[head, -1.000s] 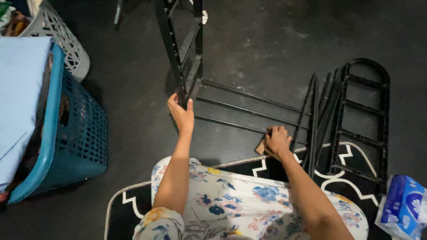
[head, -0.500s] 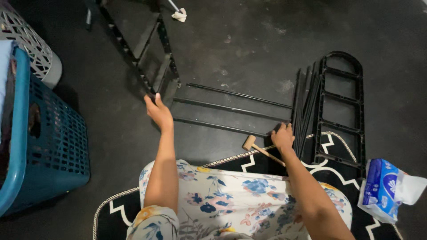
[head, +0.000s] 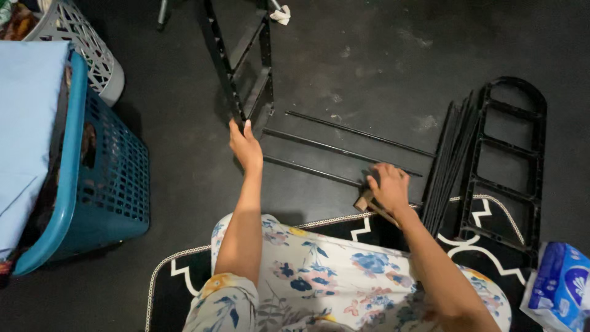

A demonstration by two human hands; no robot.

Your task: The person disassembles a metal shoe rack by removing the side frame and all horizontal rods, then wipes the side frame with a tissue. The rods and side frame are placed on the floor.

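Frame (head: 243, 74) swung upright, blue basket (head: 104, 184) alongside

Both arms reach forward, left hand (head: 246, 146) gripping with curled fingers, right hand (head: 387, 187) closed, knuckles up

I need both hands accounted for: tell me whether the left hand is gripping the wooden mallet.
No, the left hand holds the upright black frame; the mallet lies by the right hand.
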